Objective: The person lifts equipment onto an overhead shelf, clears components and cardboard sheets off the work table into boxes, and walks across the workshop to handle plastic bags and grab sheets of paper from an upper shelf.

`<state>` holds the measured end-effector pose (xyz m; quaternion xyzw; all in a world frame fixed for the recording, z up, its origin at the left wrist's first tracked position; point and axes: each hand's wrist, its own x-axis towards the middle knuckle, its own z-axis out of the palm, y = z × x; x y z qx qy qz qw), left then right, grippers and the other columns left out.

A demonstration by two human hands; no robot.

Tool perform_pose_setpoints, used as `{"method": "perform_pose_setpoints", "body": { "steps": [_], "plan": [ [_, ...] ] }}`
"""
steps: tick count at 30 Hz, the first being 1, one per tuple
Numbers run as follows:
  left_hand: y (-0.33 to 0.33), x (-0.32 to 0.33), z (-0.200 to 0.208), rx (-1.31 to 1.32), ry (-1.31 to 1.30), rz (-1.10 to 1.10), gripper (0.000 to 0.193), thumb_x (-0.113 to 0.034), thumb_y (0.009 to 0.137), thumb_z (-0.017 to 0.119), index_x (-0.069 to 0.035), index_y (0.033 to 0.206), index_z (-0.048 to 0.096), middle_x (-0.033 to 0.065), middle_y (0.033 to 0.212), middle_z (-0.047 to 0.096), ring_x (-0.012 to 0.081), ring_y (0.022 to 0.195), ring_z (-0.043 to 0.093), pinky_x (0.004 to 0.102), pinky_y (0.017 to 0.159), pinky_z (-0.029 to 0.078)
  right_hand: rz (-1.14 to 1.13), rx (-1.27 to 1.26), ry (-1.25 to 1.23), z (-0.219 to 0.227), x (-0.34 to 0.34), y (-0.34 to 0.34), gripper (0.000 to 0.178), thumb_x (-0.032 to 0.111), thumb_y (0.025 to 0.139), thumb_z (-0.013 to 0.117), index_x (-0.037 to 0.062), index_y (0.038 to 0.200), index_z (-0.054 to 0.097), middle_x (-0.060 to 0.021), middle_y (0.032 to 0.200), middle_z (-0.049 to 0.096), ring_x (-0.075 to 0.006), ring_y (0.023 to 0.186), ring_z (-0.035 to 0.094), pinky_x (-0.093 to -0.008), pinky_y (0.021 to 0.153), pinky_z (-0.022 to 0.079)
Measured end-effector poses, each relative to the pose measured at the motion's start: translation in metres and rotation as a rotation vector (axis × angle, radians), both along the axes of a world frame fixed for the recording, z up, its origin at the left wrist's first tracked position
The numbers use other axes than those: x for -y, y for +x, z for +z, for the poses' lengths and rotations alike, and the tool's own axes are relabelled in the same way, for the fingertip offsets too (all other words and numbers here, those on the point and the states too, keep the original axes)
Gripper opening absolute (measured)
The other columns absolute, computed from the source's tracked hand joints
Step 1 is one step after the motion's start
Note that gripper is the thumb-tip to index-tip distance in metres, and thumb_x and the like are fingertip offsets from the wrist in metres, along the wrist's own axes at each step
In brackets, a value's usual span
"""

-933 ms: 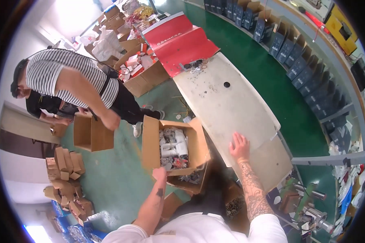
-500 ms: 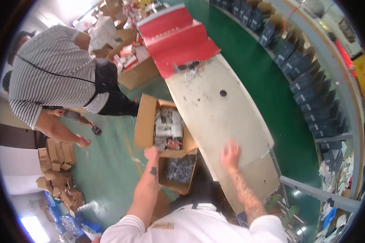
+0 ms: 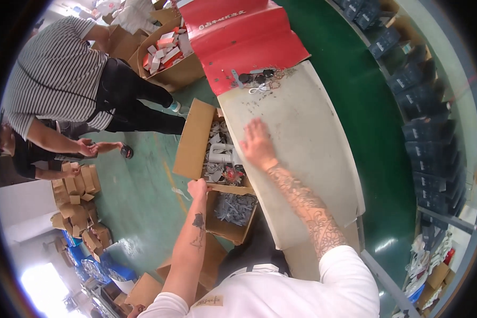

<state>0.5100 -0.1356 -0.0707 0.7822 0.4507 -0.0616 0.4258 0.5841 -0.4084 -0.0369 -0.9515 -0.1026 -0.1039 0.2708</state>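
Observation:
My left hand [image 3: 197,188] is closed on the near left corner of an open cardboard box [image 3: 193,139]. White and grey parts [image 3: 221,153] fill this box, which stands against the table's left side. My right hand [image 3: 257,142] lies palm down near the left edge of the pale tabletop [image 3: 310,159], fingers stretched and apart. Nothing shows in it, though its underside is hidden. Beyond it, small dark bits [image 3: 254,100] are scattered on the tabletop. Farther off, a little heap of black, grey and white pieces [image 3: 259,79] sits beside the red sheet [image 3: 249,42].
Nearer me stands a smaller cardboard box [image 3: 225,229] of grey pieces. At far left, a person in a striped shirt [image 3: 63,74] bends over, with another person in dark clothes [image 3: 24,153] behind. Dark boxes [image 3: 429,143] line the right side. A carton of red-and-white boxes [image 3: 169,71] stands beyond.
My right hand has moved away from me and leftward across the tabletop. A dark round spot seen there before no longer shows. My left hand stays on the box. The striped-shirt person has shifted.

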Motion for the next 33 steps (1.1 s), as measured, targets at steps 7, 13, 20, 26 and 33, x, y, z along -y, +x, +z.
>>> {"method": "perform_pose_setpoints", "body": {
  "steps": [7, 13, 20, 26, 33],
  "plan": [
    [0.021, -0.004, 0.001, 0.036, -0.048, 0.142, 0.029, -0.006, 0.077, 0.051, 0.019, 0.087, 0.061, 0.0255, 0.08, 0.065, 0.0318, 0.059, 0.068, 0.0403, 0.046, 0.057, 0.221, 0.238, 0.215, 0.005, -0.018, 0.05, 0.053, 0.026, 0.086, 0.058, -0.0073, 0.126, 0.05, -0.0315, 0.134, 0.045, -0.0445, 0.128, 0.04, -0.0509, 0.11, 0.029],
    [0.06, 0.015, 0.022, 0.042, -0.058, 0.184, 0.027, -0.007, 0.078, 0.051, 0.018, 0.083, 0.061, 0.0229, 0.08, 0.065, 0.0308, 0.059, 0.069, 0.0395, 0.049, 0.057, -0.308, 0.215, -0.127, -0.004, 0.13, 0.191, 0.058, 0.045, 0.088, 0.054, 0.0024, 0.128, 0.054, -0.0293, 0.136, 0.044, -0.0431, 0.133, 0.034, -0.0519, 0.112, 0.023],
    [0.076, 0.012, 0.026, 0.078, 0.023, 0.139, 0.025, -0.008, 0.077, 0.053, 0.014, 0.085, 0.063, 0.0204, 0.078, 0.067, 0.0293, 0.061, 0.069, 0.0374, 0.054, 0.057, -0.02, 0.116, -0.137, -0.007, 0.059, 0.182, 0.051, 0.045, 0.088, 0.056, 0.0095, 0.125, 0.059, -0.0216, 0.138, 0.045, -0.0375, 0.132, 0.037, -0.0486, 0.112, 0.025],
    [0.079, 0.019, 0.028, 0.073, 0.117, 0.092, 0.027, -0.009, 0.074, 0.054, 0.013, 0.088, 0.064, 0.0206, 0.077, 0.067, 0.0272, 0.062, 0.069, 0.0368, 0.056, 0.059, 0.177, 0.161, 0.107, -0.009, -0.016, 0.12, 0.041, 0.035, 0.086, 0.059, 0.005, 0.114, 0.063, -0.0249, 0.133, 0.049, -0.0402, 0.13, 0.039, -0.0508, 0.111, 0.026],
    [0.071, 0.025, 0.025, 0.124, 0.071, 0.093, 0.026, -0.007, 0.075, 0.053, 0.011, 0.088, 0.065, 0.0198, 0.073, 0.067, 0.027, 0.061, 0.07, 0.0374, 0.057, 0.058, 0.294, 0.21, 0.316, 0.017, -0.052, 0.075, 0.034, 0.027, 0.087, 0.061, 0.004, 0.111, 0.063, -0.0212, 0.125, 0.057, -0.0395, 0.123, 0.046, -0.05, 0.108, 0.031]
  ]
}}
